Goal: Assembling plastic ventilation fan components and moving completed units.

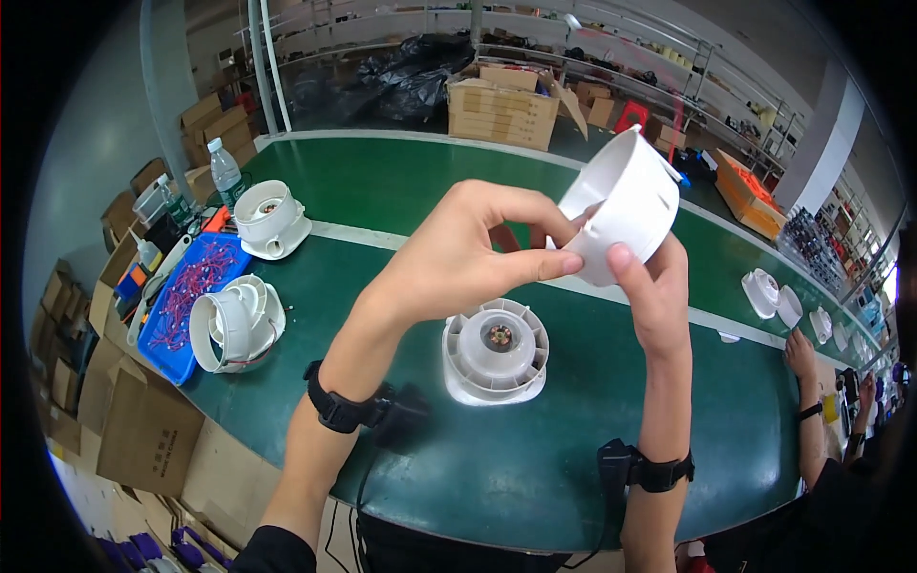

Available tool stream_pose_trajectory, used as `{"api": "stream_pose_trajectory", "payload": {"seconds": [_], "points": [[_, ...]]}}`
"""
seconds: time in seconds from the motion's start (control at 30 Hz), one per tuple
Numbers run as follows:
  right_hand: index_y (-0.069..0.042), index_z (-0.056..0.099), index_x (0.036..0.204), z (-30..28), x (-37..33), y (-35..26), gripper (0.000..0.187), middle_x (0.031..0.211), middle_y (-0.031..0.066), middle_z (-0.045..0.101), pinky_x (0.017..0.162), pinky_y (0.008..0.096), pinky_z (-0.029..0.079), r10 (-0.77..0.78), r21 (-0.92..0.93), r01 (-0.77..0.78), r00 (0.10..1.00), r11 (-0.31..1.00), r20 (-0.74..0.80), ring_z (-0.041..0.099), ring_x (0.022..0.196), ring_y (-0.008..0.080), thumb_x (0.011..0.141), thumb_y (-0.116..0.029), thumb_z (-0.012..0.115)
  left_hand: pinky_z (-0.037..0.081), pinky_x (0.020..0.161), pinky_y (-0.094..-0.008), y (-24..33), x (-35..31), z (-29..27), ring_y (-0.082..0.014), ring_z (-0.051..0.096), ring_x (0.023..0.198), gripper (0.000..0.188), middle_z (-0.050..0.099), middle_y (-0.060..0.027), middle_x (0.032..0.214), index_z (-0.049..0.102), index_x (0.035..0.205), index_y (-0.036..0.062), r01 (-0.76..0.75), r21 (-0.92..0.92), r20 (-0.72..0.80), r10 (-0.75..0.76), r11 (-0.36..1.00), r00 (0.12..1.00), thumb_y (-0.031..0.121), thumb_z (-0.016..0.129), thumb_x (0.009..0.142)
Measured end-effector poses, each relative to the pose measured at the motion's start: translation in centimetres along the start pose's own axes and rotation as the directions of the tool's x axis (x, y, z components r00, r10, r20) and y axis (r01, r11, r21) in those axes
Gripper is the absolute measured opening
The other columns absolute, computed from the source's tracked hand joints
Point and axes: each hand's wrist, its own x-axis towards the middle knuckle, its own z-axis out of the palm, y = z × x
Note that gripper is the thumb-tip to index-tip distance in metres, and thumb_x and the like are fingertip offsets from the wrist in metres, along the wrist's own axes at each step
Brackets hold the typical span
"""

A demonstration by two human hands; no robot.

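Note:
Both my hands grip a white plastic cylinder housing point(635, 205), tilted and raised above the green table. My left hand point(468, 244) pinches its lower left rim between thumb and fingers; some fingertips are hidden inside it. Around its lower right side my right hand point(654, 296) is closed, thumb on the outer wall and the other fingers mostly hidden behind. Beneath my hands, a round white fan-like base point(495, 353) with radial ribs and a copper-coloured centre sits on the table. Dark bands with small boxes circle both my wrists.
At the left lie a blue tray point(158, 334) of red wires and two white housings point(222, 329), with a water bottle point(225, 172) behind. The green table point(573, 458) carries more white parts point(761, 292) at right, near a co-worker's hand point(799, 355). A cardboard box point(501, 110) stands beyond.

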Motion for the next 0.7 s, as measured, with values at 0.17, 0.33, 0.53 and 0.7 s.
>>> {"api": "stream_pose_trajectory", "payload": {"seconds": [0.17, 0.33, 0.53, 0.7], "points": [[0.005, 0.061, 0.116, 0.8, 0.3, -0.5, 0.029, 0.110, 0.0135, 0.069, 0.089, 0.0340, 0.054, -0.043, 0.018, 0.043, 0.998, 0.999, -0.034, 0.066, 0.102, 0.0190, 0.090, -0.007, 0.070, 0.045, 0.061, -0.0231, -0.6, 0.1, 0.5, -0.0098, 0.063, 0.072, 0.018, 0.070, -0.0032, 0.083, 0.072, 0.086, 0.0005, -0.026, 0.241, 0.010, 0.025, 0.970, 1.000, 0.017, 0.078, 0.082], [0.004, 0.061, 0.117, 0.5, 0.4, 0.5, 0.028, 0.107, 0.0111, 0.070, 0.086, 0.0319, 0.055, 0.002, -0.052, -0.002, 1.000, 0.999, 0.002, 0.068, 0.097, 0.0166, 0.091, -0.006, 0.068, 0.044, 0.059, -0.0247, -0.6, 0.1, 0.6, -0.0100, 0.061, 0.070, 0.028, 0.068, -0.0028, 0.078, 0.068, 0.081, 0.0014, -0.024, 0.405, -0.065, 0.055, 0.914, 0.996, 0.027, 0.078, 0.081], [0.003, 0.065, 0.112, 0.6, -0.1, 0.2, 0.025, 0.100, 0.0107, 0.072, 0.077, 0.0306, 0.054, 0.021, -0.155, -0.018, 1.000, 0.988, 0.017, 0.068, 0.089, 0.0163, 0.089, -0.005, 0.069, 0.043, 0.059, -0.0249, -0.4, 0.4, 1.3, -0.0103, 0.055, 0.067, 0.034, 0.064, -0.0033, 0.079, 0.064, 0.089, 0.0012, -0.024, 0.383, -0.196, 0.106, 0.923, 0.975, 0.031, 0.078, 0.081], [0.003, 0.069, 0.100, 1.7, 0.0, -0.1, 0.018, 0.084, 0.0182, 0.071, 0.070, 0.0356, 0.053, -0.053, -0.426, 0.116, 0.986, 0.897, 0.155, 0.069, 0.074, 0.0261, 0.083, -0.002, 0.070, 0.047, 0.063, -0.0254, -0.3, 0.0, 1.5, -0.0108, 0.061, 0.073, 0.036, 0.069, -0.0055, 0.086, 0.069, 0.102, -0.0001, -0.089, 0.332, -0.268, 0.184, 0.939, 0.946, 0.026, 0.081, 0.081]]}}
